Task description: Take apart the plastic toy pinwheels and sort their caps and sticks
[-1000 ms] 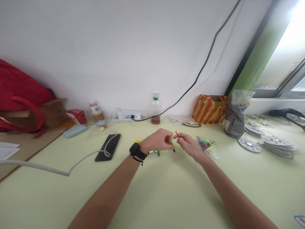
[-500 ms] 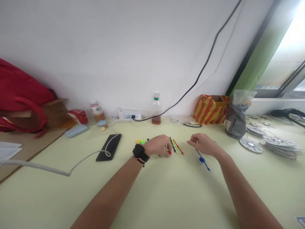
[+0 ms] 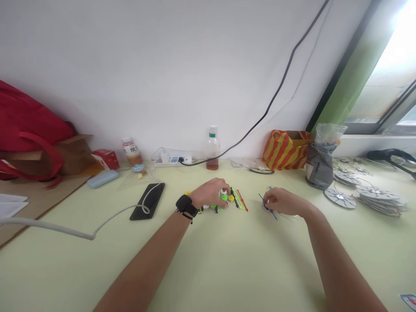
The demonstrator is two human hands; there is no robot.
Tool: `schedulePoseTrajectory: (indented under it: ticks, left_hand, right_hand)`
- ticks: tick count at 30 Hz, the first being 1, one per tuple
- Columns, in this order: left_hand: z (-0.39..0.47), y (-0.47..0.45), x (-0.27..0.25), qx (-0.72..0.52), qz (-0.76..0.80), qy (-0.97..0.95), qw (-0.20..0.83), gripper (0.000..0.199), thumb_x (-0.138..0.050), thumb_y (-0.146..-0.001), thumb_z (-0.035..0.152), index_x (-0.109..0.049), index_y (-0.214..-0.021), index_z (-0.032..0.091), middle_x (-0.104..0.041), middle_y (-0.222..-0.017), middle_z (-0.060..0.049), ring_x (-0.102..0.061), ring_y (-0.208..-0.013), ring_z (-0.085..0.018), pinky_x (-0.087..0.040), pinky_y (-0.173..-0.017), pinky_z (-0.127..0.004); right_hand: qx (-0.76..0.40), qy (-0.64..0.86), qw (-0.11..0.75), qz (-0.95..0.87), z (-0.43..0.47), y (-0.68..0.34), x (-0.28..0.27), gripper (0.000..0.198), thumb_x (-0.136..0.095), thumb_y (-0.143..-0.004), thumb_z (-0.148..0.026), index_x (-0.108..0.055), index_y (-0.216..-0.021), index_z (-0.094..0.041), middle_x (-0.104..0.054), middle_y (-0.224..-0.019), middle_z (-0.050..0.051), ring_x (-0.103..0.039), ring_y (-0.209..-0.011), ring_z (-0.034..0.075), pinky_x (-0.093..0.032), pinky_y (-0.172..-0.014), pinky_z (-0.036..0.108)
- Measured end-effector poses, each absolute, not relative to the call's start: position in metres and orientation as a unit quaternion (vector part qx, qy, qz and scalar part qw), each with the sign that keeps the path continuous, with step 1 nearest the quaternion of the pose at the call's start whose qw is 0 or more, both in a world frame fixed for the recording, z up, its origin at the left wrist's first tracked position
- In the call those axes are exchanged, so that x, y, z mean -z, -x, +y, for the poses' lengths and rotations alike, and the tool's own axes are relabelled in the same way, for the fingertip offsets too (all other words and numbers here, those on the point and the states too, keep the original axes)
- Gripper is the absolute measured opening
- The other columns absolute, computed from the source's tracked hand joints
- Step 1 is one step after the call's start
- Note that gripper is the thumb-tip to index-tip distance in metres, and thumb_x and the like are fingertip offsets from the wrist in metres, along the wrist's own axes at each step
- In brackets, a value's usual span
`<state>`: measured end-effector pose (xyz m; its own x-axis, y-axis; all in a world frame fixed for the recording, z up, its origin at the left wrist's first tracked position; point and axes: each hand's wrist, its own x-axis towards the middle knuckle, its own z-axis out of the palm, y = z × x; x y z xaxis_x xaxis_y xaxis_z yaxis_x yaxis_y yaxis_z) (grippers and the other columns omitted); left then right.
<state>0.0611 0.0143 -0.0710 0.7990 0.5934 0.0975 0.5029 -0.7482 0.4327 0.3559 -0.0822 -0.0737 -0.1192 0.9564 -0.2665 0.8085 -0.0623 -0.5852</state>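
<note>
My left hand, with a black watch on its wrist, arches over small round plastic pieces, thumb and fingers apart. A green round piece and a yellow round piece show between its fingertips; more pieces lie partly hidden under the palm. Just right of it, several slim arrow-shaped strips in black, white, green and red lie side by side. My right hand pinches a blue arrow-shaped pointer close above the table; the fingers cover its middle.
A black phone with a grey cable lies to the left. Along the wall stand a power strip, a bottle and a striped bag. White slotted discs are stacked at right, near a grey bag.
My right hand has come down and closed on the blue pointer, which has turned and shifted left. My left hand has opened from its pinch near a red piece, showing round pieces by its fingers.
</note>
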Motion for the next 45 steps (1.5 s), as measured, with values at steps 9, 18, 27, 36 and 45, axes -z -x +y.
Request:
schedulePoseTrajectory:
  ticks: [9, 18, 27, 36, 45]
  left_hand:
    - [0.003, -0.071, 0.062, -0.220, 0.250, -0.898, 0.289, 0.033, -0.076, -0.081, 0.040, -0.070, -0.108, 0.023, -0.071, -0.110, -0.004, -0.065, -0.097, -0.022, -0.051, -0.082, -0.031]
    - [-0.014, -0.086, 0.062, -0.244, 0.191, -0.865, 0.394, 0.009, -0.064, -0.086, 0.025, -0.065, -0.090, 0.016, -0.073, -0.081, -0.003, -0.067, -0.067, -0.015, -0.049, -0.059, -0.024]
    - [-0.011, -0.086, 0.068, -0.121, 0.214, -0.923, 0.296, 0.016, -0.075, -0.070, 0.018, -0.079, -0.085, 0.020, -0.076, -0.082, -0.001, -0.067, -0.078, -0.018, -0.048, -0.066, -0.025]
    - [-0.004, -0.082, 0.078, -0.095, 0.239, -0.941, 0.218, 0.013, -0.079, -0.067, 0.021, -0.082, -0.079, 0.025, -0.078, -0.086, -0.002, -0.065, -0.099, -0.025, -0.048, -0.080, -0.029]
    - [-0.001, -0.081, 0.080, -0.108, 0.242, -0.946, 0.185, 0.011, -0.076, -0.075, 0.025, -0.080, -0.085, 0.025, -0.076, -0.088, -0.003, -0.064, -0.099, -0.025, -0.048, -0.082, -0.031]
  right_hand:
    - [-0.392, 0.567, 0.331, -0.645, -0.075, -0.303, 0.075, 0.018, -0.054, -0.076, -0.024, -0.065, -0.089, -0.020, -0.067, -0.071, 0.001, -0.054, -0.057, 0.014, -0.041, -0.053, 0.025]
    - [-0.461, 0.491, 0.421, -0.607, -0.073, -0.276, 0.083, 0.009, -0.050, -0.080, -0.026, -0.054, -0.086, -0.021, -0.050, -0.064, -0.006, -0.042, -0.054, 0.010, -0.032, -0.053, 0.024]
    - [-0.140, 0.675, 0.246, -0.682, -0.055, -0.300, 0.115, 0.030, -0.045, -0.087, -0.016, -0.068, -0.107, -0.017, -0.070, -0.092, 0.009, -0.062, -0.086, 0.022, -0.040, -0.074, 0.030]
    - [-0.149, 0.680, 0.203, -0.689, -0.056, -0.303, 0.122, 0.016, -0.061, -0.084, -0.015, -0.067, -0.098, -0.020, -0.073, -0.090, 0.004, -0.064, -0.079, 0.017, -0.038, -0.067, 0.025]
    - [-0.139, 0.696, 0.207, -0.673, -0.055, -0.300, 0.122, 0.010, -0.060, -0.082, -0.016, -0.070, -0.081, -0.020, -0.073, -0.081, 0.005, -0.065, -0.074, 0.017, -0.039, -0.065, 0.025]
